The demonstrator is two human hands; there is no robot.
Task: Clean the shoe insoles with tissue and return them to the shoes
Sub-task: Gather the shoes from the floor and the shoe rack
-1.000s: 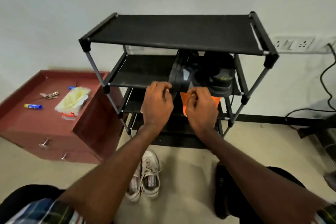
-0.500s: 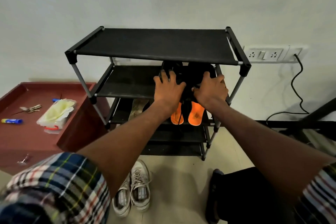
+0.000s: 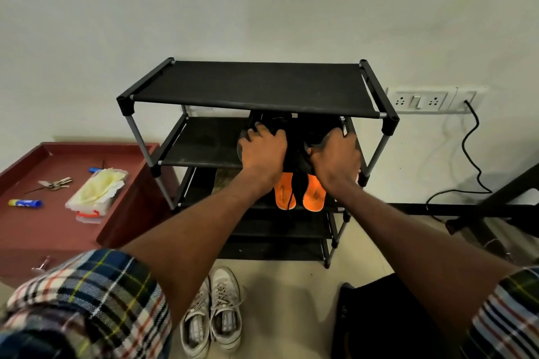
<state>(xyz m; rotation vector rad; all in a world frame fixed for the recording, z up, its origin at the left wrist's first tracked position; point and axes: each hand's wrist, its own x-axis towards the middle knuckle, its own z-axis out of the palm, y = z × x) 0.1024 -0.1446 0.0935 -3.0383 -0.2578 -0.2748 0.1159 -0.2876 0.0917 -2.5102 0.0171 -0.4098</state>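
A pair of black shoes (image 3: 297,154) sits on the second shelf of a black shoe rack (image 3: 248,84). My left hand (image 3: 262,151) curls over the left shoe. My right hand (image 3: 335,154) curls over the right shoe. Two orange insoles (image 3: 284,191) (image 3: 314,192) show just below my hands at the shoes' near ends. Much of each shoe is hidden by my hands and the top shelf. A clear pack of yellowish tissue (image 3: 96,192) lies on the red cabinet at the left.
The red cabinet (image 3: 35,230) also holds keys (image 3: 55,183) and a blue tube (image 3: 24,202). White sneakers (image 3: 213,323) stand on the floor before the rack. A wall socket (image 3: 420,100) with a black cable (image 3: 472,154) is at the right.
A second ago my hands held a shoe on edge with an orange insole at the shelf front. Now both shoes lie on the shelf with a hand over each.
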